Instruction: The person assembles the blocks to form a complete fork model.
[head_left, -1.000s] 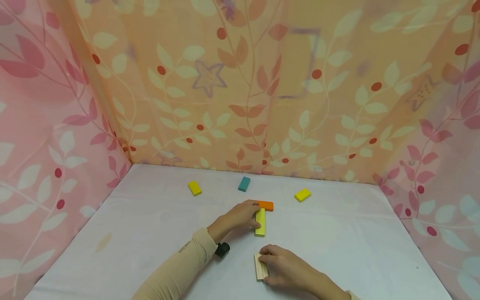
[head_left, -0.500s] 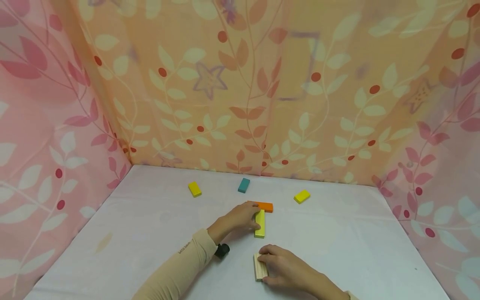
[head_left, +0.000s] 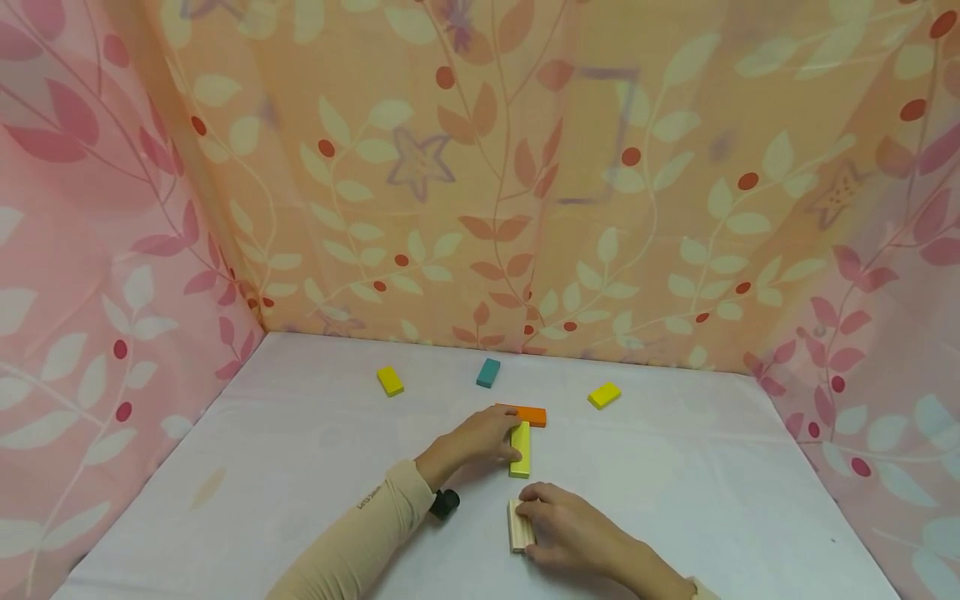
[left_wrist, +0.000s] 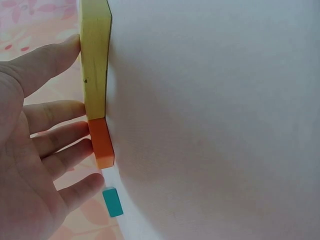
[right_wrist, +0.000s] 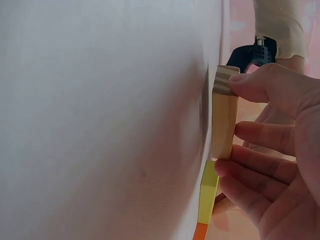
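The right hand (head_left: 570, 527) pinches a plain wooden block (head_left: 517, 533) end to end, thumb at the near end and fingers at the far end. In the right wrist view a dark shadow runs beside this wooden block (right_wrist: 224, 120), close over the table. Farther ahead lies a yellow-green block (head_left: 522, 454), its far end against an orange block (head_left: 533, 416) set crosswise, like a T. The left hand (head_left: 480, 437) rests its extended fingers on these two. In the left wrist view, thumb and index touch the yellow-green block (left_wrist: 95, 70); other fingertips touch the orange block (left_wrist: 102, 145).
Toward the back of the white-covered table (head_left: 300, 467) lie a teal block (head_left: 488, 372), a yellow block (head_left: 390, 381) on the left and another yellow block (head_left: 603, 395) on the right. Patterned cloth (head_left: 420, 250) encloses the back and sides. A black wrist camera (head_left: 446, 503) sits under the left sleeve.
The right hand has moved the wooden block slightly forward, nearer the yellow-green block. The left hand and the other blocks stay in place; the head view has tilted up a little.
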